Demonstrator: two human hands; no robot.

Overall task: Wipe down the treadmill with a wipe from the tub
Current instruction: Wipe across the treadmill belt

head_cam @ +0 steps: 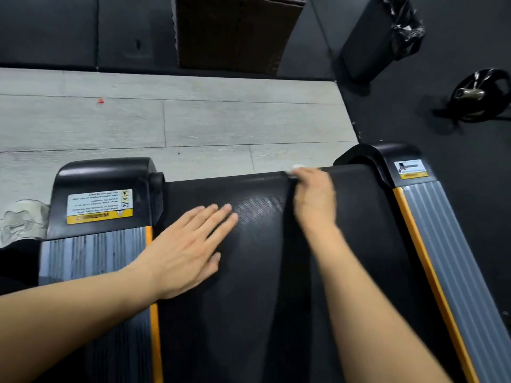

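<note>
— How many hands were on the treadmill belt (249, 272), and doing what?

— Two. The left hand (188, 244) lay flat on the belt at about nine o'clock of its middle, fingers straight and spread, gripping nothing. The right hand (313, 197) was at twelve o'clock, at the belt's far edge, blurred, fingers curled over a white wipe (296, 167) of which only a scrap showed past the knuckles.

— And alongside the belt?

— Two grey ribbed side rails, one at nine o'clock (91, 258) and one at three o'clock (448, 244), each edged by an orange strip and ended by a black cap.

— Any writing?

— Two stickers. The left sticker (99, 206) sat upside down; its yellow band read WARNING, the small print too fine to read. The right sticker (411, 169) was too blurred.

— Farther off?

— Grey plank floor (166, 120), a crumpled clear bag (22, 219) at nine o'clock, one brown wicker box (235, 31) at twelve, one black bin (376, 37) with a liner at one o'clock, one weight plate (481, 95) at two.
</note>
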